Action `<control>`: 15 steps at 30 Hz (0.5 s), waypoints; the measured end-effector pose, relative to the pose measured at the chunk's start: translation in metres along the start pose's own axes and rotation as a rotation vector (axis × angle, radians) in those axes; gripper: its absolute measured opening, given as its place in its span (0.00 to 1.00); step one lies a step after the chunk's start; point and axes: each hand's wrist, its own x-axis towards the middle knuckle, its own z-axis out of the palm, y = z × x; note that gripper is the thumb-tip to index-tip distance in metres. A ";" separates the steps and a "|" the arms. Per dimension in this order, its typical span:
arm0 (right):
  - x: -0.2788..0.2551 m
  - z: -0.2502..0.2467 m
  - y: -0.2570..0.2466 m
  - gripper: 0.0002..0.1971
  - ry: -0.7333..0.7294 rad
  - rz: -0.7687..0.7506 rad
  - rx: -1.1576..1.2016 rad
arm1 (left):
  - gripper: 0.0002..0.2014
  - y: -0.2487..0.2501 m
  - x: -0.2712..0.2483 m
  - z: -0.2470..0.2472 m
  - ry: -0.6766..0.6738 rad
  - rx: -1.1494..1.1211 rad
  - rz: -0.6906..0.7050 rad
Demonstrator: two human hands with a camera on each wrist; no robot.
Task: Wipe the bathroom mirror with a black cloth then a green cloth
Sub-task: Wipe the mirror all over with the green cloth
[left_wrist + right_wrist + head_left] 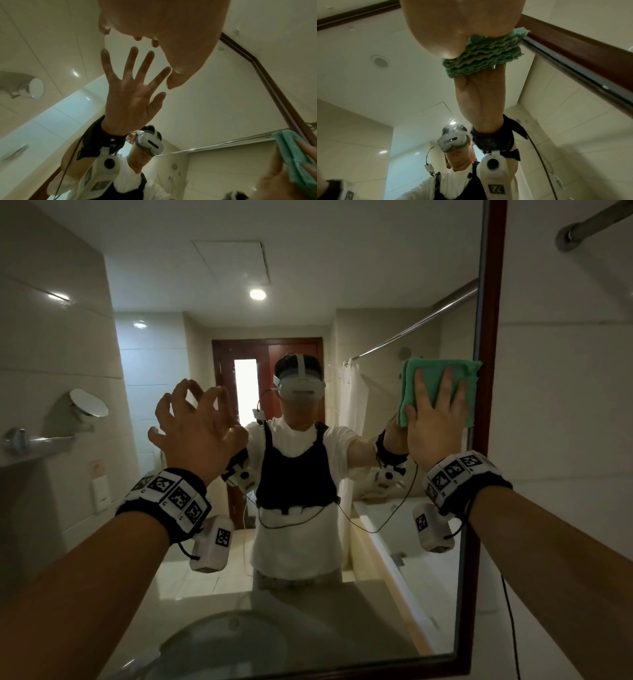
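Glass of the mirror (pixel 308 285), edged by a dark wooden frame (pixel 489 337), fills most of the view. Against its right edge, beside the frame, the right hand (pixel 433 419) presses a folded green cloth (pixel 431 371) flat with straight fingers. Well apart, the left hand (pixel 197 422) is raised before the glass, fingers spread and slightly bent, holding nothing.

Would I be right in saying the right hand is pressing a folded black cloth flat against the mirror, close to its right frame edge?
Not quite: the cloth is green, not black. The head view shows the right hand pressing a folded green cloth flat against the mirror, close to its right frame edge.
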 end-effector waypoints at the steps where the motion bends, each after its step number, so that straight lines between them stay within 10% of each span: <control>1: 0.000 0.001 -0.006 0.31 0.007 0.008 0.007 | 0.35 -0.004 0.001 0.000 -0.014 0.013 0.004; 15: 0.003 0.010 -0.169 0.32 0.046 -0.287 0.051 | 0.40 -0.024 0.007 0.000 -0.092 0.121 0.104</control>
